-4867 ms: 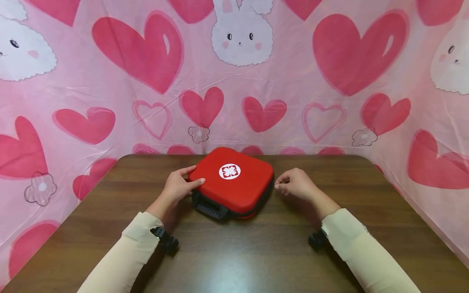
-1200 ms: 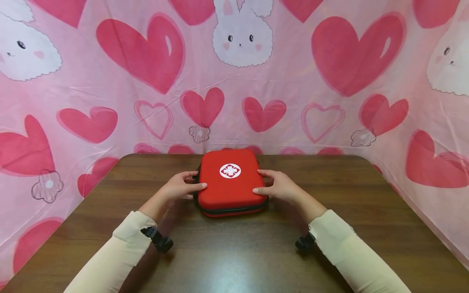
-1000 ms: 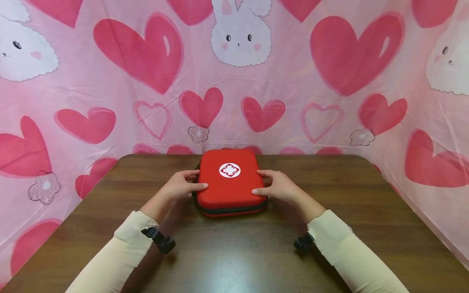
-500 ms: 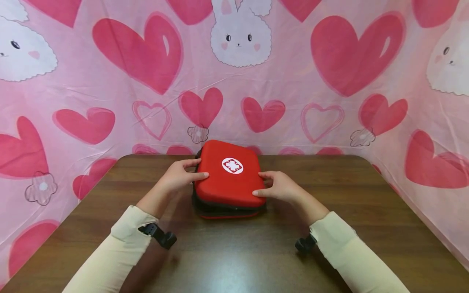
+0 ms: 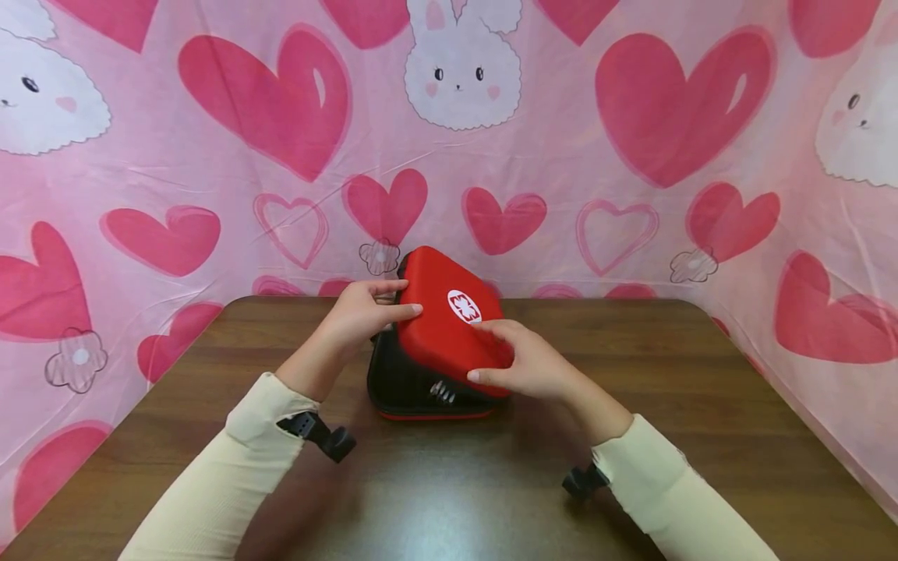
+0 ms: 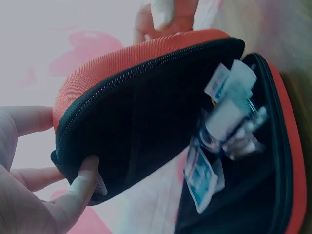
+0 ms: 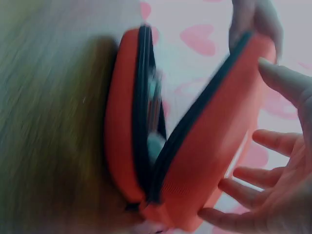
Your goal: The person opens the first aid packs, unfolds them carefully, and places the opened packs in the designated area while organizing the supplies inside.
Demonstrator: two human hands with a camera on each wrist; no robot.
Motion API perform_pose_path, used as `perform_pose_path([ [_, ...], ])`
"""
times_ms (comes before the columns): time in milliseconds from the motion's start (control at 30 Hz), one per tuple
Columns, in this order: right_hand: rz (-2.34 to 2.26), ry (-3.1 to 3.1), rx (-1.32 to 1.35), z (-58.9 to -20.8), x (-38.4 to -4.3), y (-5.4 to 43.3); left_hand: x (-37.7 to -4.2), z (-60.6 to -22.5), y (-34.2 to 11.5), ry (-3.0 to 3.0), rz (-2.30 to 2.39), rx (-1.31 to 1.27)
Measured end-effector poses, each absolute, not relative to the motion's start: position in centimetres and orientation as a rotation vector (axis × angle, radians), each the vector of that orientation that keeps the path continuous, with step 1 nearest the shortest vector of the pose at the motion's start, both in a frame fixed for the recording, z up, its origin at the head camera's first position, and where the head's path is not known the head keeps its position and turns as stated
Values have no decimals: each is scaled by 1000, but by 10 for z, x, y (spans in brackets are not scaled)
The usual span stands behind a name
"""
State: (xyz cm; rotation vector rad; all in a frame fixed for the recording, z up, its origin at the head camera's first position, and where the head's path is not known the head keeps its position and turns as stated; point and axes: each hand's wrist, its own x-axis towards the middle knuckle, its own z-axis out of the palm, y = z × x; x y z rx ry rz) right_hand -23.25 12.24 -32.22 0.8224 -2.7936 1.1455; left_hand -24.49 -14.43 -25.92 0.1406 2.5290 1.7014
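A red first-aid case [image 5: 449, 343] with a white round emblem sits half open near the table's far edge, its lid tilted up along the left side. My left hand [image 5: 361, 315] grips the lid's raised left edge; the left wrist view shows fingers on both faces of that edge. My right hand [image 5: 536, 362] rests lightly against the lid's right part, fingers spread and fairly straight in the right wrist view. Inside the black-lined base [image 6: 273, 165], the left wrist view shows small packets [image 6: 200, 175] and a whitish cylindrical item [image 6: 226, 117], blurred.
The brown wooden table [image 5: 449, 483] stretches out in front of the case and to both sides. A pink cloth [image 5: 561, 156] with hearts and rabbits hangs behind it. Both wrists carry black cameras.
The case was first turned so its handle side faces left. Over the last half second the left hand has raised the lid's left edge up and rightward, exposing the black interior.
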Motion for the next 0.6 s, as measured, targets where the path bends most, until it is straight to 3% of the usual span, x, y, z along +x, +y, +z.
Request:
perform_pose_path([
  [100,912,-2733,923,-316,-223,112,-244,-254,-135,2552,1689,158],
  [267,682,-2708,832,-314,-215,102,-242,-247,-123,2512,1710,215],
  [600,731,-2642,708,-316,-207,106,-244,-244,-110,2354,1853,497],
])
